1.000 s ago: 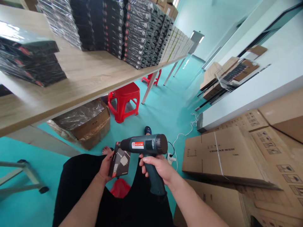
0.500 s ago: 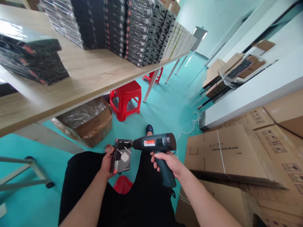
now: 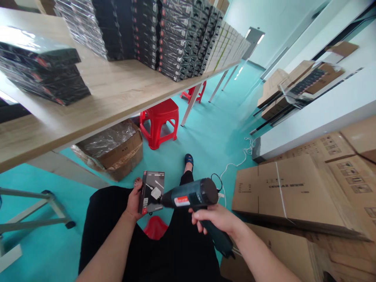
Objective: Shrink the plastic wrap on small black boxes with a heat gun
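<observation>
My left hand (image 3: 135, 203) has the small black box (image 3: 154, 187) gripped by one side, out past the near edge of the table (image 3: 117, 88). My right hand (image 3: 214, 217) is wrapped round the heat gun (image 3: 190, 195), nozzle (image 3: 167, 199) right by the box, can't tell if touching.

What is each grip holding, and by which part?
The left grip holds a printed box by its left edge; the right grip holds a heat gun by its handle.

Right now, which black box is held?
The box in the left hand, with the heat gun aimed at it; the black boxes on the table stand stacked.
</observation>
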`<state>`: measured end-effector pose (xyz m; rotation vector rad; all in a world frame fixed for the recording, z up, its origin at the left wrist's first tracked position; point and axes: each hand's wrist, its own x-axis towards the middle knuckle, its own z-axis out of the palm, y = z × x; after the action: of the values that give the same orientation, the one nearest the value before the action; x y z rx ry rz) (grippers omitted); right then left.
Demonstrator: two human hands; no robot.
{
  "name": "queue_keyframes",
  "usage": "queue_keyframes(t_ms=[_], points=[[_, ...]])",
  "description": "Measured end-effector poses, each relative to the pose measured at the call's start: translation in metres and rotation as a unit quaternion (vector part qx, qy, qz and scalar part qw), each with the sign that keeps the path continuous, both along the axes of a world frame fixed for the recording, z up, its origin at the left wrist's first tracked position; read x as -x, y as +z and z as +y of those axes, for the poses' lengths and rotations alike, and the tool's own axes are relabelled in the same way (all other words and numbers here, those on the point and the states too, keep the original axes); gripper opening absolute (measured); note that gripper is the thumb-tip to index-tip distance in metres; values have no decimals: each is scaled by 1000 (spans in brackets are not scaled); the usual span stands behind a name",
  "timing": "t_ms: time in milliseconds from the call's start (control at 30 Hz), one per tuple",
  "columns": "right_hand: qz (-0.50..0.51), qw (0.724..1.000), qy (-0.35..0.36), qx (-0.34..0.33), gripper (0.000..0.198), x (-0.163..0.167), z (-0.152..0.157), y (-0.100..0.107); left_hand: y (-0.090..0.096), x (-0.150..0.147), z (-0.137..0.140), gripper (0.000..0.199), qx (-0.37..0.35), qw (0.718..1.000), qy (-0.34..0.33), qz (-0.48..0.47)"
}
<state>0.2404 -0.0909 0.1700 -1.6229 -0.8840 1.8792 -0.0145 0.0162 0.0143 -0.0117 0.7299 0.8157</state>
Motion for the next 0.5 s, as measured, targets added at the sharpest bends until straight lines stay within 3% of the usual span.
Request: queue_keyframes(t_ms=[67, 233, 367, 500], points=[[10, 1000, 19, 7, 27, 1, -6, 0, 1, 0, 0, 36, 2, 1000, 9, -11], [-14, 996, -84, 2, 29, 2, -17, -3, 3, -3, 0, 38, 10, 999, 51, -17], [79, 995, -46, 27, 31, 7, -27, -3, 3, -3, 4, 35, 23, 994, 110, -2], [109, 984, -141, -22, 33, 19, -26, -6, 1, -2, 8, 42, 61, 984, 167, -4]])
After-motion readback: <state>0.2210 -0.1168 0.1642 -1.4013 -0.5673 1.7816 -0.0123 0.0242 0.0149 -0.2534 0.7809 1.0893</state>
